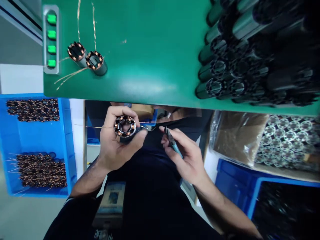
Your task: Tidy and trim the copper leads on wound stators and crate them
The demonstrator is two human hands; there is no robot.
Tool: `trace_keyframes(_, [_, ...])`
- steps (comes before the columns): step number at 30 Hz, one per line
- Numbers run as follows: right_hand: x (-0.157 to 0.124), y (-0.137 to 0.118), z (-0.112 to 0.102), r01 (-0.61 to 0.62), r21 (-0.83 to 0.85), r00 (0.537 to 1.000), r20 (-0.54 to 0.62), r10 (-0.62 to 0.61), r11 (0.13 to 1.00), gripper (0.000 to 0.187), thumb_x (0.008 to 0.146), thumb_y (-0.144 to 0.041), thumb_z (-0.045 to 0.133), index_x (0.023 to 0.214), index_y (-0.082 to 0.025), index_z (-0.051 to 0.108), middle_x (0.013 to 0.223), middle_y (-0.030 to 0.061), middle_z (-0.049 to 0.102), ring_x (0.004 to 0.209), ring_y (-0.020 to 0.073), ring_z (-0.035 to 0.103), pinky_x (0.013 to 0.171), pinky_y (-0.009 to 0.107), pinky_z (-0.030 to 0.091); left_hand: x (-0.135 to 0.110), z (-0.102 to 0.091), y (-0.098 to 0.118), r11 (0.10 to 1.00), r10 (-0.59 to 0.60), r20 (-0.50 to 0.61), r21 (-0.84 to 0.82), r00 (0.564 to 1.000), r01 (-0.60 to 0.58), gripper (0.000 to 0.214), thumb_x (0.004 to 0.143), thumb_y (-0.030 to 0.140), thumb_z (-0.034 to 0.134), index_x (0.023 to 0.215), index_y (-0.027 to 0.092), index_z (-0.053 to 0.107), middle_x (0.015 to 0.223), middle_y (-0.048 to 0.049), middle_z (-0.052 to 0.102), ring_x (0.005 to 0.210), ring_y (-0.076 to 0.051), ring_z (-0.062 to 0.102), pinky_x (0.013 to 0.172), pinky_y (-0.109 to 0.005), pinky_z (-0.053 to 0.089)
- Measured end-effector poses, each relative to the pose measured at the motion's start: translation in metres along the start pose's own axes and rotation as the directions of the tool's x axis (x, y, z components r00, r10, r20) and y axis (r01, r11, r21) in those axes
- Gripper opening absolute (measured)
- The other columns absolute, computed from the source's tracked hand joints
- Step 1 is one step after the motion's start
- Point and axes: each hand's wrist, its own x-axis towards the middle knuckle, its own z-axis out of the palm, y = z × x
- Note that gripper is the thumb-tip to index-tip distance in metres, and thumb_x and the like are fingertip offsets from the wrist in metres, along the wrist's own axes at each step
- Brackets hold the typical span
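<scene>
My left hand (117,140) is wrapped round a round stator (124,126) with copper coils, held below the green table's near edge, its open end facing me. Thin copper wire runs out of it to both sides. My right hand (186,153) is closed on a small pair of pliers with teal handles (172,141), its jaws reaching toward the wire by the stator. Two more wound stators (87,59) with long copper leads lie on the green table (150,60) at the left.
A stack of dark cylindrical housings (255,56) fills the table's right side. A strip with green buttons (51,38) sits at the left edge. A blue bin (66,146) at the left holds several wound stators. Boxes of parts (285,140) stand at the right.
</scene>
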Motion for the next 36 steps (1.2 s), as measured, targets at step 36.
trace_keyframes(36, [0.002,-0.012,0.000,0.046,0.044,0.998,-0.040,-0.044,0.998,0.062,0.103,-0.011,0.065,0.161,-0.031,0.072,0.118,0.0046,0.081,0.090,0.0193,0.068,0.082,0.037,0.058,-0.003,0.007,0.009,0.992,0.066,0.026,0.110,0.997,-0.068,0.020,0.097,0.020,0.090,0.098,0.026,0.071,0.090,-0.0016,0.074,0.082,-0.019,0.071,0.070,-0.041,0.060])
